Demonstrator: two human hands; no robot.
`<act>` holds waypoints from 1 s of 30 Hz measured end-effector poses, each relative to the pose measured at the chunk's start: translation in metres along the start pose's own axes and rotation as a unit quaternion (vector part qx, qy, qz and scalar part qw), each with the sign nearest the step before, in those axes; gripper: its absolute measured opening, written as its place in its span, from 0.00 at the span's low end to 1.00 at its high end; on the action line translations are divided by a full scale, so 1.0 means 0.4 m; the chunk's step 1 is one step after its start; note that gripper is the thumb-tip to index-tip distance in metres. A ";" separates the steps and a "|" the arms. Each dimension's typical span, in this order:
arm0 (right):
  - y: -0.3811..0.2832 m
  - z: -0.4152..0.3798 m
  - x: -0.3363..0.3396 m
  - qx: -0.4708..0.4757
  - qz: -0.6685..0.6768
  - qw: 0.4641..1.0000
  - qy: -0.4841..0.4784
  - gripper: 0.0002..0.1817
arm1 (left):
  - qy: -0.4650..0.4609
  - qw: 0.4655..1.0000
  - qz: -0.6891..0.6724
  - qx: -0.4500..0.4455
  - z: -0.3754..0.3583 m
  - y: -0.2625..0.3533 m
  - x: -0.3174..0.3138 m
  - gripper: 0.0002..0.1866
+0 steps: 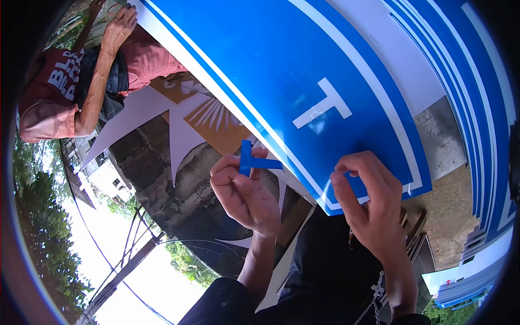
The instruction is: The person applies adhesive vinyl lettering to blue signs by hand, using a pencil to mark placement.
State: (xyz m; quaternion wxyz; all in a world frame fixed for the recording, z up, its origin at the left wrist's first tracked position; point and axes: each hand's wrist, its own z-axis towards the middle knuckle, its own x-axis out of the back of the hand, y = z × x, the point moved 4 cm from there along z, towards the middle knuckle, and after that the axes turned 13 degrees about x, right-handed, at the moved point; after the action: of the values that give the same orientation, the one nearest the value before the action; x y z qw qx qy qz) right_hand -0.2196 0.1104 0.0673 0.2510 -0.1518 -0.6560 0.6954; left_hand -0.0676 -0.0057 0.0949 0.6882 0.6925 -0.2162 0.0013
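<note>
the person's left hand (245,190) is closed in a pinch, thumb against fingers, around a small, flat, bright blue t-shaped piece (246,158), which it holds up just beside the long edge of a large, glossy blue sign panel with white border stripes (244,49). the one character that reads clearly on that panel is a white block letter t (325,105), lying sideways in this view, and the blue piece has much the same outline. the right hand (369,195) is over the panel's near end with fingers curled and the tips of thumb and forefinger close together; i cannot tell whether anything thin is caught between them. a silver chain with a cross-shaped pendant (377,290) hangs by the right forearm. at upper left, another person in a faded red t-shirt (49,116) has a hand (119,26) at the panel's far edge; white capitals run across the shirt, with "bl" legible at the start of a line and the rest probably too creased to trust. below the panel are brown boards (225,142) bearing white ray-like strips (214,115). along the right side stand more blue panels with white stripes (476,81), curved by the lens.
</note>
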 end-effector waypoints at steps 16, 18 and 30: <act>0.008 0.021 -0.268 -0.274 0.461 0.844 0.005 0.11 | -0.078 0.933 0.335 -0.107 -0.022 0.095 0.064 0.14; 0.006 0.060 -0.277 -0.262 0.428 0.864 -0.049 0.11 | -0.073 0.945 0.306 -0.089 0.002 0.108 0.088 0.13; -0.012 0.030 0.073 -0.088 -0.028 0.993 0.072 0.17 | -0.349 0.819 0.339 -0.304 0.309 0.063 -0.093 0.08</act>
State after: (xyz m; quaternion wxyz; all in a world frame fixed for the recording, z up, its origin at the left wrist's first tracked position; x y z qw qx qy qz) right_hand -0.2493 0.1163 0.0766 0.3026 -0.2043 -0.6988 0.6151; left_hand -0.1454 -0.1113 0.1012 0.6986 0.2850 -0.6522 -0.0732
